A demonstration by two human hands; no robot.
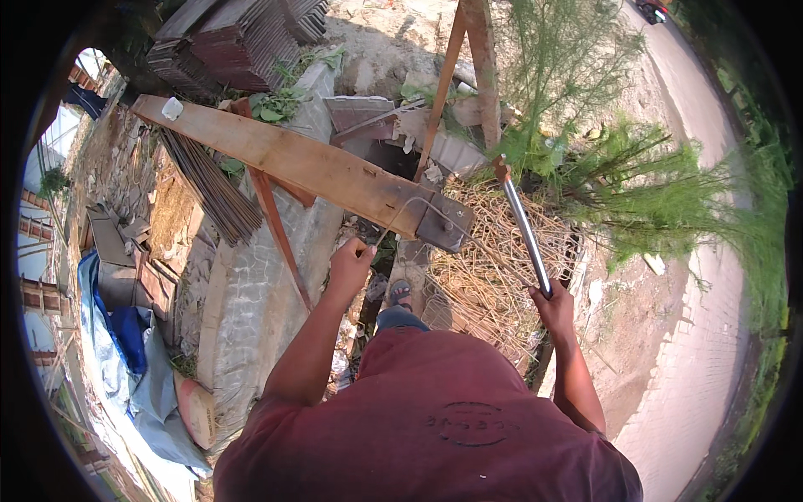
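Observation:
A long wooden plank (293, 155) slants across in front of me on wooden legs, with a dark metal plate (435, 232) and small pins at its near right end. My left hand (350, 266) is closed on one end of a thin steel rod (391, 224), which curves in a hook over the plate. My right hand (554, 308) grips the lower end of a shiny metal pipe (524, 226); its rusty head (502, 167) points away from me, apart from the plate. A thin length of rod runs from the plate toward my right hand; whether the fingers touch it I cannot tell.
Many bent steel pieces (477, 289) lie heaped below the plank's right end. A bundle of long rods (213, 192) leans under its left part. Stacked ridged sheets (242, 46), a concrete ledge (251, 284), a blue tarp (159, 385) and a feathery green shrub (619, 176) surround me.

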